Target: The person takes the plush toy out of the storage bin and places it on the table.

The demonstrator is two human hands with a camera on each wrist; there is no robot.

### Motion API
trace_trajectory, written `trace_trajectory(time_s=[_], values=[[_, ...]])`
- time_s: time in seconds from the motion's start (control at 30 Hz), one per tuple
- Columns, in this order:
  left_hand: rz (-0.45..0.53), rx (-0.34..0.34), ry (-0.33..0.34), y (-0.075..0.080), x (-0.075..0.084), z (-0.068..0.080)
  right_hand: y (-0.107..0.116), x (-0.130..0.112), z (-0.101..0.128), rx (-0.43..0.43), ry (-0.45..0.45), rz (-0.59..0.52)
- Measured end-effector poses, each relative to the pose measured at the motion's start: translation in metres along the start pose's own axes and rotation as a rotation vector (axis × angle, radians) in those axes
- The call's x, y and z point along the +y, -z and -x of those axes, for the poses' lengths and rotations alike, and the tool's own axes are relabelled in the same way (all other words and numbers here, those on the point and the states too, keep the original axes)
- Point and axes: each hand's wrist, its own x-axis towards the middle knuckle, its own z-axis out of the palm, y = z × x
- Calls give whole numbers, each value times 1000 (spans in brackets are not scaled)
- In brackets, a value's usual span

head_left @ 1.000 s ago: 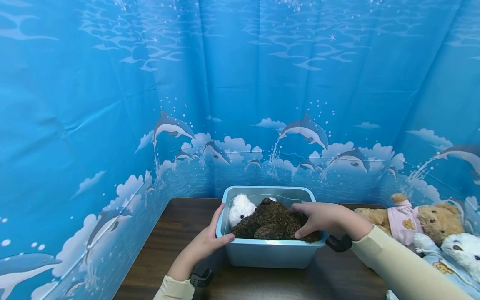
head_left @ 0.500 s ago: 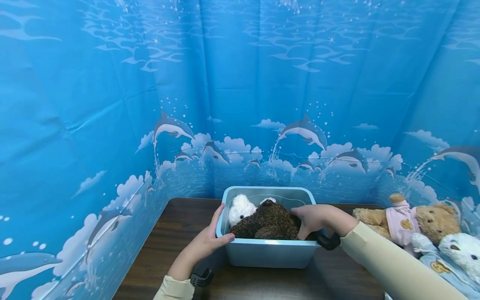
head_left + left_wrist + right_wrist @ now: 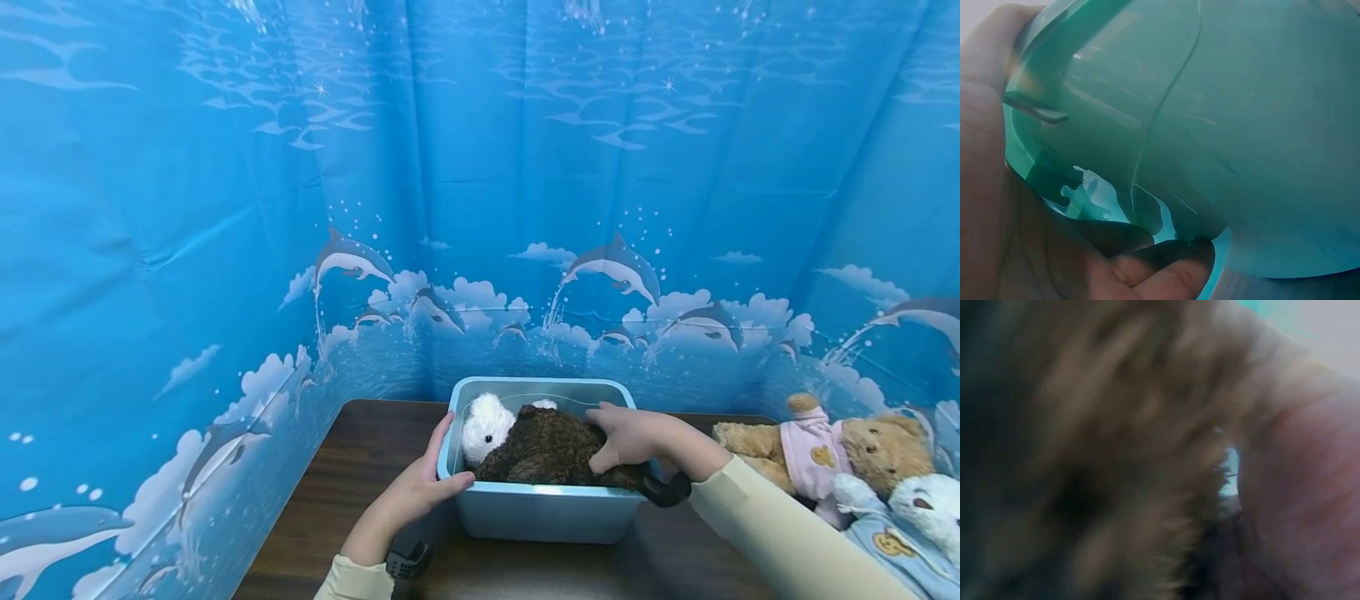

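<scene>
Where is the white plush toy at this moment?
In the head view, the white plush toy lies in the blue bin's left end, beside the dark brown plush.

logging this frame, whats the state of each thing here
blue bin: upright on the table, no lid, holding two toys
dark brown plush: lying in bin
white plush: in bin, beside the brown one
left hand: grips bin's left rim
right hand: holds brown plush

Blue dolphin-print curtain (image 3: 480, 208) hangs around a dark wooden table (image 3: 352, 467)
</scene>
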Motion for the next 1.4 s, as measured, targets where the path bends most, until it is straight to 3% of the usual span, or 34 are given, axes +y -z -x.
trace_trajectory(time_s=[0.23,0.57,0.7,1.17,1.4], values=[[-2,-3,-18,0,1,-1,3,-1,17,109,141,-111],[-1,-6,-12,-1,-2,-1,-3,25,38,55,392,-106],[3,-8,-13,0,-2,0,-7,27,42,83,371,-138],[-15,2,-14,1,-1,-2,-24,6,31,262,491,44],[-9,-1,-11,-2,-1,-3,-30,-6,34,337,427,10]])
